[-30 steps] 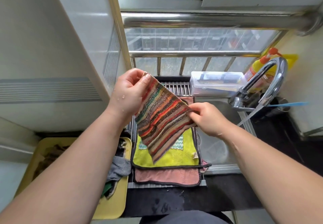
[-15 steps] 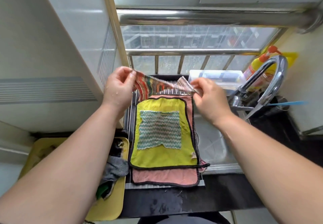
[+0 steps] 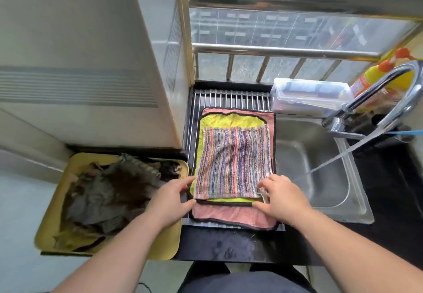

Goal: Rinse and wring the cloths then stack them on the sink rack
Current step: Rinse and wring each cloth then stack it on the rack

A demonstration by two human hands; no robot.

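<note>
A striped multicolour cloth (image 3: 233,162) lies spread flat on top of a yellow cloth (image 3: 231,121), which lies on a pink cloth (image 3: 229,216). All three are stacked on the metal sink rack (image 3: 229,99). My left hand (image 3: 171,199) rests at the stack's near left corner, with straight fingers and thumb touching the cloth edges. My right hand (image 3: 280,195) is at the near right corner, its curled fingers pinching the turned-up corner of the striped cloth.
A yellow tray (image 3: 52,221) of several dark crumpled cloths sits left of the rack. The steel sink (image 3: 357,210) lies to the right, with water running from the curved tap (image 3: 389,82). A clear plastic box (image 3: 309,95) and an orange bottle (image 3: 375,79) stand behind it.
The striped cloth was held up in the air by both hands, then stretched over the rack. It now lies flat on the yellow cloth, and both hands have come down to its near corners.
</note>
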